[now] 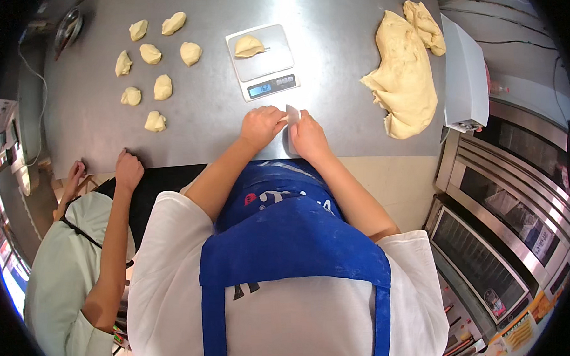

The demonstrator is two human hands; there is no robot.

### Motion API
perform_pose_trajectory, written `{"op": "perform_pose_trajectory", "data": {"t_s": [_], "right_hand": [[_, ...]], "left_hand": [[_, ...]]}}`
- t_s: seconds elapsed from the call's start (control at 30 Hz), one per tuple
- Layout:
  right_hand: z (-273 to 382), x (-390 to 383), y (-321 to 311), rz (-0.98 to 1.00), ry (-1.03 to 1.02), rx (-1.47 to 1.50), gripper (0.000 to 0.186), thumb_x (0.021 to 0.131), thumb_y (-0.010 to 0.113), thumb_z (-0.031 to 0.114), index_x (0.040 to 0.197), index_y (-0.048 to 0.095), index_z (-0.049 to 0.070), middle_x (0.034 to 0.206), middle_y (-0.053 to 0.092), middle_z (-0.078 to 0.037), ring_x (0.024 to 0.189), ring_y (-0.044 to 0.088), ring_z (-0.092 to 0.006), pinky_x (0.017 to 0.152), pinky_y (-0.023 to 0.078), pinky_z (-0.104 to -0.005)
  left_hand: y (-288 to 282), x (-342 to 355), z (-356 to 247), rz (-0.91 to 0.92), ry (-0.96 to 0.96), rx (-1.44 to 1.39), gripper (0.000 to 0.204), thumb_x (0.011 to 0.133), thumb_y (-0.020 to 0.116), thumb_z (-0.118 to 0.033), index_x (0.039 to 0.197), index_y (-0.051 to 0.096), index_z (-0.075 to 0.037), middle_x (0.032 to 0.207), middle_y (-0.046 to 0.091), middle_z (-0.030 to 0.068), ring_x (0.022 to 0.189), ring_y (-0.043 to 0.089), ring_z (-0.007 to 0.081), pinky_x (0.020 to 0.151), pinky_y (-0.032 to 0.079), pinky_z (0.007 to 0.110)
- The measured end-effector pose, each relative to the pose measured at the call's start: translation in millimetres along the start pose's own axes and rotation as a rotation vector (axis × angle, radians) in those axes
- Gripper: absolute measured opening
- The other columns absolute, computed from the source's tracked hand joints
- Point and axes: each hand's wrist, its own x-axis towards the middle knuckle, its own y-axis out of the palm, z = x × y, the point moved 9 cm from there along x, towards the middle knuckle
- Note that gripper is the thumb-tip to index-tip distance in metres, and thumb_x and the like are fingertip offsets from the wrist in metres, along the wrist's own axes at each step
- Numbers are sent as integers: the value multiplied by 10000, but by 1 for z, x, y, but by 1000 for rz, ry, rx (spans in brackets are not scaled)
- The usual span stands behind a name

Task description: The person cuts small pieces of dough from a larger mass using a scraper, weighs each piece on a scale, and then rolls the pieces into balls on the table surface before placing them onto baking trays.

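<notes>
My right hand (306,132) grips a flat metal scraper (291,122) held on edge just below the digital scale (267,72). My left hand (262,125) is closed at the scraper's left side, pinching what looks like a small pale bit of dough (283,119) by the blade. A lump of dough (249,46) sits on the scale's pan. Several small dough pieces (162,86) lie spread on the left of the steel table (98,116). A big irregular mass of dough (400,77) lies at the right, with a smaller chunk (423,29) behind it.
A co-worker's hands (129,166) rest at the table's near left edge. A metal bowl (70,29) is at the back left. A white machine (465,74) stands beside the table's right edge, with steel ovens (508,187) below it at the right.
</notes>
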Motion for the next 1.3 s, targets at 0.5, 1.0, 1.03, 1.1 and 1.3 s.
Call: {"op": "perform_pose_trajectory", "data": {"t_s": [0.5,1.0,1.03,1.1,1.3], "right_hand": [[-93,-47,-39,-235,233,323,369,911,577,208,1171,593,-53,1040,681,-296,992,666,-439,883,517,-471],[-56,-22,-26,-139,100,174,358,908,544,211,1133,579,-66,975,670,-320,933,650,-483,850,512,-509],[-52,-26,-31,-125,105,120,350,913,538,212,1129,576,-61,955,669,-321,905,649,-492,832,514,-519],[-27,-30,-37,-98,63,138,347,917,537,215,1126,572,-60,936,668,-321,882,651,-493,817,517,-524],[-33,-30,-26,-92,72,117,344,920,540,213,1138,569,-52,921,670,-317,865,656,-485,802,520,-531]], "left_hand": [[-107,76,13,-380,-134,439,597,700,839,-329,1214,616,-124,1197,626,97,1158,550,301,1012,395,454],[21,5,-4,109,16,48,268,767,737,-212,1016,709,-116,913,714,49,861,654,247,773,506,390],[20,7,-6,109,25,40,224,768,740,-213,970,713,-119,867,708,54,837,652,250,766,506,394],[20,3,-3,106,24,36,182,769,743,-215,923,717,-123,821,703,58,812,649,252,758,506,398],[-23,15,-9,-69,219,155,353,738,781,-230,1070,720,-127,1275,606,115,1169,563,340,970,449,476]]}}
